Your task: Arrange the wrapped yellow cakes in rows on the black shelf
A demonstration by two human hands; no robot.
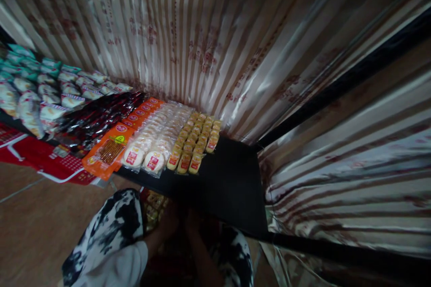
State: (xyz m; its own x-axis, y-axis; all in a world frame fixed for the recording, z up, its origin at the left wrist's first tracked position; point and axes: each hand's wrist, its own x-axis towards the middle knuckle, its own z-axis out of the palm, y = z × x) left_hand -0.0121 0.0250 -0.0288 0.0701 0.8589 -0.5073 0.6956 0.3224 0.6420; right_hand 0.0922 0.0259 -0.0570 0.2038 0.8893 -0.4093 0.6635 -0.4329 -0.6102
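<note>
Low between my knees, in deep shadow below the front edge of the black shelf (232, 179), are my left hand (169, 220) and my right hand (192, 222). They are close together, and the dark hides their fingers and anything in them. Beside my left hand, small yellow-wrapped snack packs (154, 206) show in a container whose outline is mostly lost in shadow. Above on the shelf, similar yellow-wrapped snacks (190, 143) lie in tight rows. To their left sit clear-wrapped round white crackers (153, 161).
Further left along the shelf are orange snack packets (107, 150), dark shiny packets (101, 116) and white-and-teal packets (50, 85). Red bags with white handles (43, 157) stand below on the tiled floor (23, 215). Striped curtain (188, 31) and a black frame bar (336, 80) bound the shelf.
</note>
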